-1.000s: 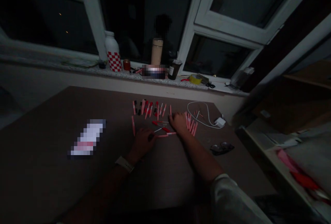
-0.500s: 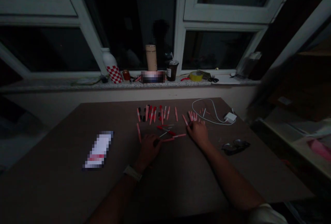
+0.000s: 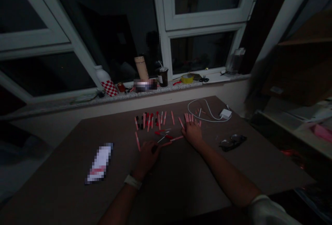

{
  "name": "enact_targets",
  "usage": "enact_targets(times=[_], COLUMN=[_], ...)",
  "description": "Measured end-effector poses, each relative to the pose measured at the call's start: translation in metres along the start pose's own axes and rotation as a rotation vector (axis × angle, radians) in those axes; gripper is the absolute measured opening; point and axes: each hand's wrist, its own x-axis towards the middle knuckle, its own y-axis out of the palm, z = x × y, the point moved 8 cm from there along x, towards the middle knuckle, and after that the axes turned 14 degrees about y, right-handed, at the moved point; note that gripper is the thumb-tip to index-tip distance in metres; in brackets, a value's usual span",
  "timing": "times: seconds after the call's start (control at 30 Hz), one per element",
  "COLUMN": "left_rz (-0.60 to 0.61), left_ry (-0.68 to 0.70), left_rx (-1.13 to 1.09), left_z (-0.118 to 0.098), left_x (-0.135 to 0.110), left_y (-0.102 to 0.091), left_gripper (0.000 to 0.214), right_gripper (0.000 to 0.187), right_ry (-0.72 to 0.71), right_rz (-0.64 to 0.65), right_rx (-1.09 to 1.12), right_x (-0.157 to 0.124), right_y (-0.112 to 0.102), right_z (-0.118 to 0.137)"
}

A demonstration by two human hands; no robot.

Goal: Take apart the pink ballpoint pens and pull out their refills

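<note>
My left hand, with a pale watch on the wrist, rests low on the table with its fingers curled. A dark patch shows between thumb and fingers; whether it is a thing or shadow is unclear. One pink pen lies at its far side, and another pink pen by its fingertips. My right hand lies flat over a bunch of pink pens, fingers forward. Between the hands are red pen parts and thin pale refills. Behind stands a row of pink, red and black pen parts.
A phone lies left on the table. Glasses and a white charger with its cable are on the right. The sill holds a checkered bottle, a tan flask, a drink cup and yellow tape.
The view has tilted and shifted, so the whole scene sits differently in the picture. Both hands stay at nearly the same places among the pens.
</note>
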Motion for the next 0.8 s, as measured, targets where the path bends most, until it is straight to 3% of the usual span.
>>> enact_targets(times=[0.23,0.5,0.67,0.8], left_rz=[0.001,-0.008,-0.045,-0.068], left_ry=[0.003,0.009,0.008,0.037], left_rx=[0.027,0.025,0.022,0.024], left_z=[-0.002,-0.003,-0.003,-0.011], left_x=[0.000,0.000,0.001,0.001], left_y=[0.000,0.002,0.002,-0.002], left_gripper=[0.017,0.016,0.013,0.013], right_gripper=[0.044,0.045,0.052,0.048], right_ry=[-0.018,-0.053,-0.045,-0.065], right_rz=[0.029,-0.026,-0.083,-0.081], right_rx=[-0.024,-0.027,0.028,0.102], right_x=[-0.005,-0.009,-0.007,-0.008], right_y=[0.000,-0.001,-0.006,-0.014], right_z=[0.004,0.007,0.001,0.002])
